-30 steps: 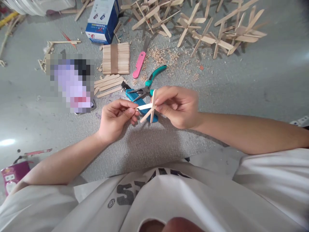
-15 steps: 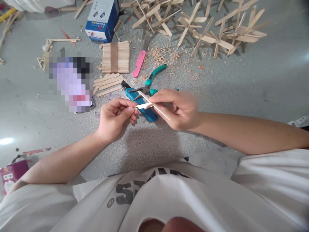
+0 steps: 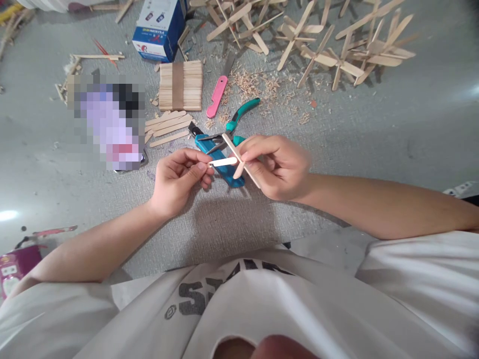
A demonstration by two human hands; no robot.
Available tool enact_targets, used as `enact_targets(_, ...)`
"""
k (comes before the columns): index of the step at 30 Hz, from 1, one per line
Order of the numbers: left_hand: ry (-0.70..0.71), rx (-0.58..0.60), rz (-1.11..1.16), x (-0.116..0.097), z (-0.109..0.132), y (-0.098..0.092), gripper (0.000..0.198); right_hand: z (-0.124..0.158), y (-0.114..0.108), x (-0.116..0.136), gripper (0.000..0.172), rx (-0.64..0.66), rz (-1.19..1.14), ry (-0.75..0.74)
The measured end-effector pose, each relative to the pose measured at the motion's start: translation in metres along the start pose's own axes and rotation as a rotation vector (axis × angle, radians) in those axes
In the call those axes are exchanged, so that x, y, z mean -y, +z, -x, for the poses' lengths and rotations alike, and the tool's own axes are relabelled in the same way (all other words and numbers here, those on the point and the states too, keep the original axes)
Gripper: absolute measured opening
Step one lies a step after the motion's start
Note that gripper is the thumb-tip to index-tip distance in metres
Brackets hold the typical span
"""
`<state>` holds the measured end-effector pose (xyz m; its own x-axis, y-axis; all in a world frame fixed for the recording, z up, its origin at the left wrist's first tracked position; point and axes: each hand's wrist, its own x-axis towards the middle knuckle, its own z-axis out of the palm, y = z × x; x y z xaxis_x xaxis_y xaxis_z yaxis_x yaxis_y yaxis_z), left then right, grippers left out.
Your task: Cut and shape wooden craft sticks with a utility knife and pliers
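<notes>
My left hand [image 3: 184, 172] pinches one end of a short pale craft stick [image 3: 224, 162], whose rounded end points right. In my right hand [image 3: 275, 167] is a pair of crossed craft sticks [image 3: 232, 146], gripped near where they meet. The single stick's tip lies close to the crossing; whether they touch I cannot tell. Beneath both hands, on the grey table, lies a blue utility knife [image 3: 204, 145]. Pliers with green handles [image 3: 243, 113] rest across it, partly hidden by my right hand.
Behind the hands are loose craft sticks [image 3: 170, 125], a banded stick bundle [image 3: 192, 87], a pink folding knife [image 3: 217, 97] and wood shavings [image 3: 249, 82]. A blue and white box [image 3: 155, 42] stands farther back. Several star-shaped stick assemblies [image 3: 295, 37] spread across the back right. A pixelated object [image 3: 105, 122] lies left.
The crossed sticks in my right hand have turned and shifted slightly right, so the crossing shows more openly. My left hand keeps its pinch in nearly the same place.
</notes>
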<state>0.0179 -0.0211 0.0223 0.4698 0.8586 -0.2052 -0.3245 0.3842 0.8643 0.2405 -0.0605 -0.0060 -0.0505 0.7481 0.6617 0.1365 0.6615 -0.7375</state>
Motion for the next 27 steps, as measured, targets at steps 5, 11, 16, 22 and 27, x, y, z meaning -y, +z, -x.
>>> enact_targets(5, 0.037, 0.027, 0.046, -0.0023, -0.0014, -0.0017, 0.028, -0.0014, -0.0011, -0.0035, 0.020, 0.033, 0.007, -0.004)
enact_targets(11, 0.149, 0.137, 0.025, -0.0038, -0.0009, -0.0032, 0.014, -0.0064, -0.0039, -0.0033, 0.019, 0.366, 0.275, -0.133)
enact_targets(16, 0.161, 0.139, -0.102, -0.0007, 0.0016, -0.0040, 0.016, -0.0043, -0.0056, -0.0024, 0.012, 0.433, 0.459, -0.276)
enact_targets(22, 0.226, 0.003, -0.260, -0.0015, 0.0027, -0.0006, 0.027, -0.0066, -0.0058, 0.0023, 0.013, 0.420, 0.490, -0.336)
enact_targets(27, 0.250, 0.016, -0.320, -0.0037, 0.0032, -0.0011, 0.027, -0.0062, -0.0065, 0.0006, 0.013, 0.403, 0.457, -0.284)
